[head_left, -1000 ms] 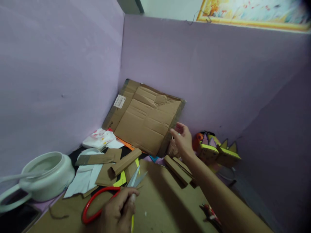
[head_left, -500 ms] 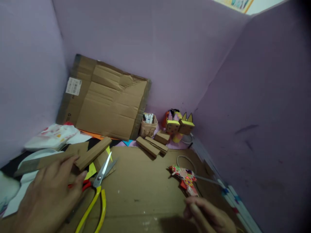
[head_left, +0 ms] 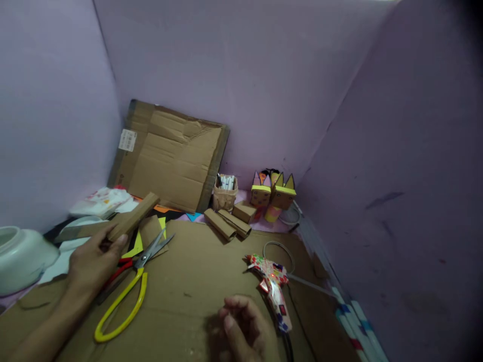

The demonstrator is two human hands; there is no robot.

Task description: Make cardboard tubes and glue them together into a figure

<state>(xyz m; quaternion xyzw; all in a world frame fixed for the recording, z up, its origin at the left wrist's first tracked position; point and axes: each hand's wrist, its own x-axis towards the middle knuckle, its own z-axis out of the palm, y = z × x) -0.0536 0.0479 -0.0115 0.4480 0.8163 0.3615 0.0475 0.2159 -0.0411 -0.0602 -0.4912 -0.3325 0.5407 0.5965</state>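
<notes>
My left hand (head_left: 90,261) grips the near end of a long folded cardboard piece (head_left: 135,215), its far end tilted up over other cardboard scraps. Just right of that hand lie yellow-handled scissors (head_left: 121,312), their blades apart. A red handle (head_left: 119,266) shows beside them, and I cannot tell whether it belongs to a second tool. My right hand (head_left: 247,329) is over the cardboard sheet (head_left: 188,281) with loosely curled fingers, thumb apart and nothing visible in it. To its right rests a flower-patterned glue gun (head_left: 272,281) with a small red light.
Several cardboard pieces (head_left: 234,223) lie at the back beside a holder of markers (head_left: 225,193) and two eared cardboard figures (head_left: 284,193). A large cardboard panel (head_left: 173,158) leans on the wall. At left is a white pot (head_left: 24,261); white tubes (head_left: 356,322) line the right edge.
My left hand has closed on the long cardboard piece and lifted it slightly. My right hand has moved left, away from the glue gun's handle. The view has shifted.
</notes>
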